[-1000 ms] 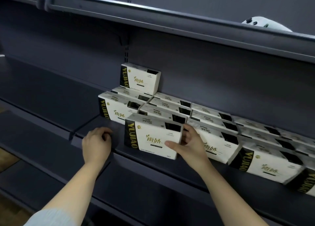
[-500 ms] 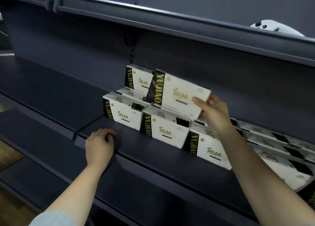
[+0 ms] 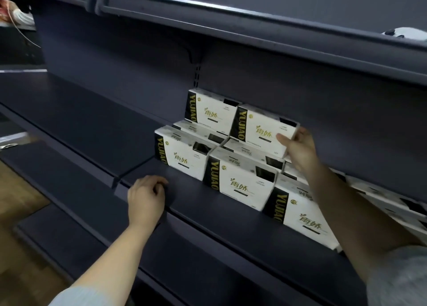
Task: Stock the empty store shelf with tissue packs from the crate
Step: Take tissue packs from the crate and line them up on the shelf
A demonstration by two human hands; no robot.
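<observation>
Dark shelf [image 3: 231, 215]; right hand [image 3: 298, 147] holds tissue pack [image 3: 261, 130], left hand [image 3: 145, 199] grips edge.

1. We see a dim scene; the dark shelf [image 3: 231, 213] takes little light.
2. Brightest is a strip of glare along the upper shelf edge [image 3: 208, 7] toward 12 o'clock.
3. White tissue packs [image 3: 242, 183] stand out, softly blurred toward 3 o'clock.
4. Straight edges bow at the frame's borders.
</observation>
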